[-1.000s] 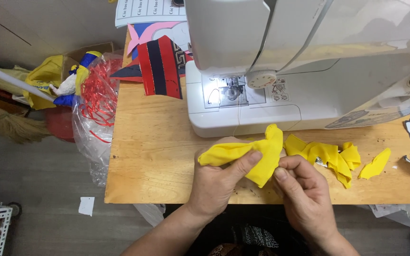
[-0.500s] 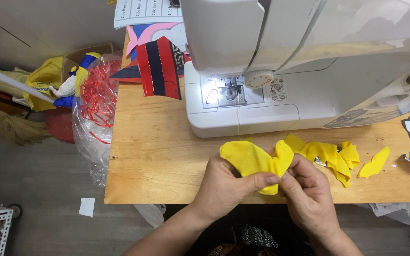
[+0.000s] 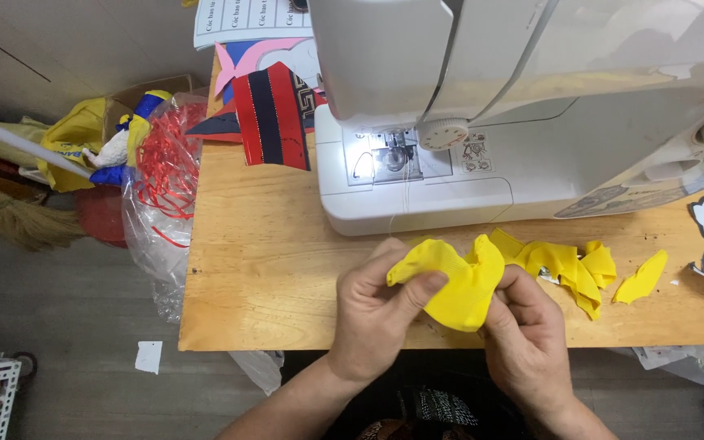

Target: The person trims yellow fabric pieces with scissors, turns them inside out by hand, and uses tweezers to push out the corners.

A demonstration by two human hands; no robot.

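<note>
Head view shows the left hand (image 3: 376,314) and right hand (image 3: 523,330) both pinched shut on a yellow fabric piece (image 3: 454,281), just in front of the white sewing machine (image 3: 482,155). More yellow scraps (image 3: 568,265) lie right of it on the wooden table (image 3: 262,269).

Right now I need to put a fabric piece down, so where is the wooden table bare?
Bare wood lies left of the left hand, bordered by the white sewing machine, the red striped fabric and the table's left edge. It is crowded to the right: yellow fabric scraps lie beside the right hand, which holds the yellow fabric piece.
</note>
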